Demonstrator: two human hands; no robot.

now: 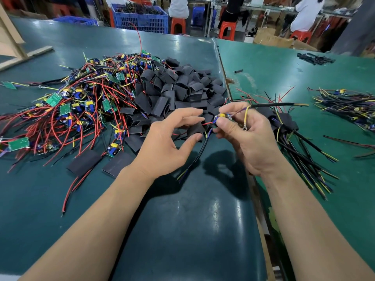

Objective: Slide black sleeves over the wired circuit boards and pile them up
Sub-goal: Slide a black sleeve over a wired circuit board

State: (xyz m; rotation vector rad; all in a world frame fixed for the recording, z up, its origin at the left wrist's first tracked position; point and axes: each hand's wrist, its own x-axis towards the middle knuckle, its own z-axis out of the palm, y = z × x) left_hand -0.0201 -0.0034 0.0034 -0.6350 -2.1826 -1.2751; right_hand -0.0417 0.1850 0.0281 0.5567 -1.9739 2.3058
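Observation:
My right hand (246, 136) pinches a small wired circuit board (221, 117) with yellow and blue parts; its black cable runs right past my fingers and another lead hangs down. My left hand (172, 140) hovers open just left of it, fingers spread above a black sleeve (195, 128) without touching it. A heap of black sleeves (178, 92) lies behind my hands. A tangle of bare boards with red and black wires (81, 106) fills the left. Sleeved boards (288, 123) with their cables are piled to the right of my right hand.
Two loose sleeves (85, 162) lie near my left forearm. Another bundle of wired boards (349, 108) sits far right, and some black pieces (314, 58) far back. A seam (225, 78) divides the two green table mats. Blue crates, red stools and seated people stand behind.

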